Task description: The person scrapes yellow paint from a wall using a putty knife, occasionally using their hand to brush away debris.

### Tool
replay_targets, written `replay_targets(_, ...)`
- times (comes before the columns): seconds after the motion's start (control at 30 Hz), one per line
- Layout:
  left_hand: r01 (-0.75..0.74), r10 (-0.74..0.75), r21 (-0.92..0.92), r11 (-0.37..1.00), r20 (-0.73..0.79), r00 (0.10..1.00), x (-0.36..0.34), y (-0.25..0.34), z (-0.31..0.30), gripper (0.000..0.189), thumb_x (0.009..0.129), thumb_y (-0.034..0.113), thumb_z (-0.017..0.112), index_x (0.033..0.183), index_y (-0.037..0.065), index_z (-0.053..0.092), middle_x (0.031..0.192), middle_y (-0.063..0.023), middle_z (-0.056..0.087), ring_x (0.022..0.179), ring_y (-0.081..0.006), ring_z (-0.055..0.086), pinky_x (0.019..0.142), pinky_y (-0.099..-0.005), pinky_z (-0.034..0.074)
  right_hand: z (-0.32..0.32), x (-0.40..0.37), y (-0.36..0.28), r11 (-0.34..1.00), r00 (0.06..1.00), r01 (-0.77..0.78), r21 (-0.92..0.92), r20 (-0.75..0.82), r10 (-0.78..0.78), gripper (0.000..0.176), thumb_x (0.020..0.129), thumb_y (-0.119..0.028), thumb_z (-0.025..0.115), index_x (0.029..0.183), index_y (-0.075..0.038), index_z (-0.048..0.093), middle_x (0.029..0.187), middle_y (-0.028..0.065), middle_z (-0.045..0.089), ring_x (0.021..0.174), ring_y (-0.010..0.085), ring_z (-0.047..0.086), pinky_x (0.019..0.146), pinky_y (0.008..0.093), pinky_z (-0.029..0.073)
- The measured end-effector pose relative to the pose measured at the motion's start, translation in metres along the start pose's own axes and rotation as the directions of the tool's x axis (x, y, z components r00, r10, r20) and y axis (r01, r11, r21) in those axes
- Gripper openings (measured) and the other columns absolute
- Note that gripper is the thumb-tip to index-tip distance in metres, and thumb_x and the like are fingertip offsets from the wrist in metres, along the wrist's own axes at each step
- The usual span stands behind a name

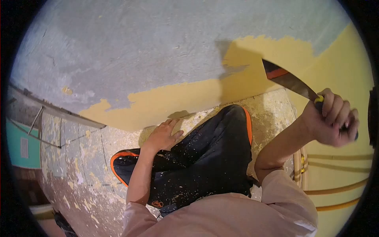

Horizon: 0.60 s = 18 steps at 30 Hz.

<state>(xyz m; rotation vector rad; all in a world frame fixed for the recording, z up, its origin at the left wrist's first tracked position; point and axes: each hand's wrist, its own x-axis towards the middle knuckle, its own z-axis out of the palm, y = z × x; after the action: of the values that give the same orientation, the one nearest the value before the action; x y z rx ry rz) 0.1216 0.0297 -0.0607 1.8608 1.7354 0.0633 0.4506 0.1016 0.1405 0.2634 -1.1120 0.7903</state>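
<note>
My right hand is closed round the handle of a wide scraper, raised at the right in front of the yellow side wall. Its blade points up and left, with a reddish reflection on it. My left hand has its fingers spread and lies near the foot of the wall, beside my knee, holding nothing. Ahead is a wall with bare grey plaster above and a ragged band of yellow paint along its bottom and right.
Paint flakes cover the floor and my dark trousers. A grey-edged opening and a teal panel are at the left. Yellowish pipes run along the right wall.
</note>
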Motion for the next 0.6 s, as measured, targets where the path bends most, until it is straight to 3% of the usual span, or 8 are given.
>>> replay_targets(0.1, 0.032, -0.031, -0.043, 0.999, 0.018, 0.999, -0.002, 0.002, -0.006, 0.062, 0.088, 0.048, 0.045, 0.134, 0.007, 0.035, 0.132, -0.0241, 0.04, 0.123, -0.0369, 0.039, 0.104, -0.0391, 0.031, 0.016, -0.035, 0.063, 0.972, 0.965, 0.208, -0.11, 0.183, -0.186, 0.026, 0.087, -0.029, 0.045, 0.065, -0.015, 0.046, 0.05, -0.0019, 0.044, 0.044, 0.0068, 0.04, 0.049, 0.0237, 0.039)
replay_targets(0.17, 0.037, -0.035, -0.069, 0.997, 0.033, 0.999, -0.002, 0.001, -0.004, 0.062, 0.088, 0.048, 0.045, 0.134, 0.007, 0.035, 0.132, -0.0243, 0.04, 0.123, -0.0368, 0.039, 0.103, -0.0394, 0.031, 0.002, -0.087, 0.143, 0.557, 0.893, 0.446, -0.7, 0.393, -0.221, 0.024, 0.082, -0.023, 0.051, 0.064, -0.007, 0.048, 0.06, 0.0062, 0.05, 0.05, 0.0204, 0.047, 0.049, 0.0303, 0.039)
replay_targets(0.2, 0.031, -0.03, -0.055, 0.998, 0.026, 0.999, 0.001, -0.006, 0.004, 0.062, 0.089, 0.048, 0.044, 0.134, 0.008, 0.035, 0.132, -0.0242, 0.039, 0.123, -0.0369, 0.039, 0.103, -0.0397, 0.032, 0.0, -0.114, 0.158, 0.865, 0.98, -0.09, -0.494, 0.112, 0.166, 0.023, 0.081, -0.021, 0.054, 0.063, -0.007, 0.052, 0.06, 0.0067, 0.052, 0.054, 0.0221, 0.052, 0.055, 0.0321, 0.044)
replay_targets(0.23, 0.026, -0.025, -0.037, 0.999, 0.019, 1.0, 0.002, -0.012, 0.008, 0.061, 0.089, 0.048, 0.044, 0.134, 0.008, 0.035, 0.133, -0.0241, 0.039, 0.123, -0.037, 0.039, 0.103, -0.0401, 0.032, 0.004, -0.131, 0.164, 0.796, 0.8, -0.598, -0.094, -0.002, 0.6, 0.022, 0.079, -0.019, 0.057, 0.061, -0.007, 0.055, 0.061, 0.0071, 0.054, 0.057, 0.0237, 0.057, 0.061, 0.034, 0.049)
replay_targets(0.37, 0.024, -0.024, -0.079, 0.997, -0.012, 1.0, -0.006, -0.011, 0.001, 0.06, 0.089, 0.047, 0.044, 0.133, 0.007, 0.036, 0.132, -0.024, 0.04, 0.121, -0.038, 0.04, 0.102, -0.0405, 0.033, 0.063, -0.078, 0.102, 0.958, 0.832, -0.07, -0.279, 0.513, 0.211, 0.02, 0.077, -0.019, 0.058, 0.063, -0.006, 0.061, 0.061, 0.0125, 0.057, 0.059, 0.0314, 0.06, 0.061, 0.0368, 0.05)
replay_targets(0.47, -0.009, 0.006, -0.079, 0.997, -0.034, 0.999, -0.006, -0.008, -0.009, 0.059, 0.089, 0.043, 0.044, 0.131, 0.002, 0.038, 0.128, -0.0269, 0.042, 0.117, -0.0383, 0.044, 0.1, -0.0407, 0.036, 0.091, -0.079, 0.109, 0.463, 0.194, 0.263, -0.846, 0.517, 0.834, 0.02, 0.065, -0.018, 0.057, 0.072, -0.001, 0.067, 0.069, 0.0198, 0.063, 0.07, 0.0385, 0.063, 0.064, 0.0431, 0.05)
replay_targets(0.57, -0.077, 0.065, -0.058, 0.995, -0.182, 0.981, -0.005, -0.018, -0.012, 0.059, 0.089, 0.043, 0.045, 0.129, 0.0, 0.039, 0.125, -0.0271, 0.045, 0.116, -0.0381, 0.045, 0.099, -0.0413, 0.036, 0.114, -0.085, 0.113, 0.166, -0.091, 0.314, -0.935, 0.144, 0.985, 0.01, 0.052, -0.003, 0.06, 0.059, -0.006, 0.052, 0.078, 0.006, 0.06, 0.074, 0.0244, 0.061, 0.065, 0.0355, 0.046)
replay_targets(0.6, -0.058, 0.046, -0.068, 0.996, -0.165, 0.985, -0.007, -0.017, -0.013, 0.058, 0.089, 0.043, 0.044, 0.127, -0.001, 0.04, 0.125, -0.0265, 0.046, 0.115, -0.0379, 0.046, 0.099, -0.0417, 0.036, 0.088, -0.093, 0.092, 0.676, 0.42, 0.129, -0.726, 0.657, 0.626, 0.009, 0.056, -0.005, 0.058, 0.059, -0.007, 0.05, 0.069, 0.005, 0.058, 0.068, 0.0238, 0.06, 0.065, 0.0369, 0.046)
